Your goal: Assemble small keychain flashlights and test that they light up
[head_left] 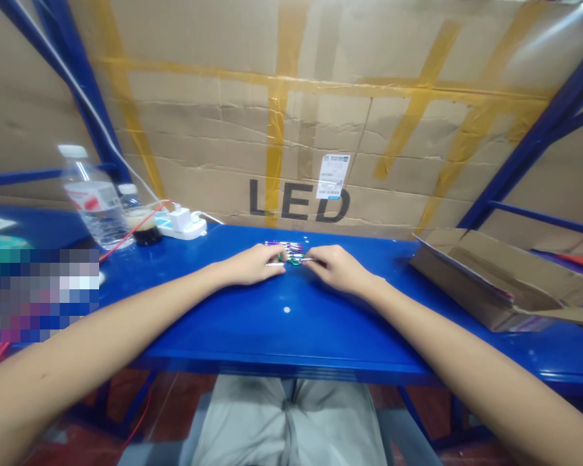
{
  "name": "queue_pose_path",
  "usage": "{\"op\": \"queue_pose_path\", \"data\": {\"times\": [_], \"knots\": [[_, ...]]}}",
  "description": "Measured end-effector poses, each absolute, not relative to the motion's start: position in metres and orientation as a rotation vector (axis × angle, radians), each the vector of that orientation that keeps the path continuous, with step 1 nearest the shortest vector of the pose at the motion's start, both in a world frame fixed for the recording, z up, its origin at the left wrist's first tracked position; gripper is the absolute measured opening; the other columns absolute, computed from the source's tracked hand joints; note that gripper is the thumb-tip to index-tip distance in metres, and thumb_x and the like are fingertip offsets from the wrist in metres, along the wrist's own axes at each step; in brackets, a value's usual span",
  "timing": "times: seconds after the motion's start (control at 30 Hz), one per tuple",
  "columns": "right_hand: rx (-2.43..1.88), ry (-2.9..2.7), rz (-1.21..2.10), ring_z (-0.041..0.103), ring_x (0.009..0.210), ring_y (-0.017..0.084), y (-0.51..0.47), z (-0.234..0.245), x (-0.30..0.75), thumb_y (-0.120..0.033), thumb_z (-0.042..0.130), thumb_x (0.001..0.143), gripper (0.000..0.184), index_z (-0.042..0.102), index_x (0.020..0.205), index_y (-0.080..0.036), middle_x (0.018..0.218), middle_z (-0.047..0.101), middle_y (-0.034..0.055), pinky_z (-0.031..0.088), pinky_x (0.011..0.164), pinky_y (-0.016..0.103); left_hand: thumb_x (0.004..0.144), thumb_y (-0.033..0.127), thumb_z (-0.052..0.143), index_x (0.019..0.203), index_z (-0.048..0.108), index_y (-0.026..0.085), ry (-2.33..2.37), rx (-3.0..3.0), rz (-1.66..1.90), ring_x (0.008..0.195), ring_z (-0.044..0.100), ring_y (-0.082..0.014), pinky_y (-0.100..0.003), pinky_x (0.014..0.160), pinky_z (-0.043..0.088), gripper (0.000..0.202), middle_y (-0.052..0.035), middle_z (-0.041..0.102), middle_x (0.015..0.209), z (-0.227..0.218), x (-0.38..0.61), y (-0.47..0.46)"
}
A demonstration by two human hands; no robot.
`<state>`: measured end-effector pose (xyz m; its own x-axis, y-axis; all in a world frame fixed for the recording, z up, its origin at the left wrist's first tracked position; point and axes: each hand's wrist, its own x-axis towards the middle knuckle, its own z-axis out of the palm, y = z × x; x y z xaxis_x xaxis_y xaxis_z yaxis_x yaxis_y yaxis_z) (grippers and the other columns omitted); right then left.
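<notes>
Several shiny pens (294, 246), purple, silver and green, lie side by side on the blue table (291, 336). At their left end is my left hand (256, 265), its fingers curled and closed round a slim silver-white pen (275, 264). My right hand (337, 266) is on the other side of the pens. Its thumb and fingertips pinch the end of a thin silver pen (311, 259), beside a green one. The fingers hide parts of the pens, and the small details are blurred.
An open cardboard box (466, 291) stands at the right. On the left are a water bottle (94, 204), a small bottle of dark liquid (146, 230) and a white power strip (189, 226) with cables. A large cardboard sheet (214, 142) closes off the back.
</notes>
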<state>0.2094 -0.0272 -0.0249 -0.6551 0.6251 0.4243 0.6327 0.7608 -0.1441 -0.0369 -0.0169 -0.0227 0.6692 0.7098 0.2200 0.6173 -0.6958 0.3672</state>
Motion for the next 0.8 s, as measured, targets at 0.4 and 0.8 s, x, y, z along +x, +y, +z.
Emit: {"op": "queue_pose_path", "data": {"times": [0.4, 0.8], "knots": [[-0.962, -2.526, 0.027, 0.056, 0.067, 0.016, -0.027, -0.023, 0.21, -0.023, 0.053, 0.097, 0.021, 0.062, 0.079, -0.016, 0.077, 0.068, 0.0055, 0.036, 0.065, 0.027, 0.095, 0.025, 0.05, 0.104, 0.071, 0.024, 1.141, 3.176, 0.29, 0.093, 0.061, -0.0225, -0.029, 0.068, 0.041, 0.023, -0.007, 0.066, 0.1, -0.021, -0.043, -0.013], [-0.964, -2.509, 0.038, 0.052, 0.064, 0.014, -0.027, -0.023, 0.212, -0.023, 0.053, 0.096, 0.022, 0.061, 0.076, -0.016, 0.073, 0.065, 0.0042, 0.034, 0.064, 0.027, 0.095, 0.023, 0.048, 0.107, 0.071, 0.018, 1.092, 3.244, 0.35, 0.091, 0.062, -0.0248, -0.038, 0.082, 0.046, 0.027, -0.0116, 0.069, 0.1, -0.016, -0.05, -0.006]]}}
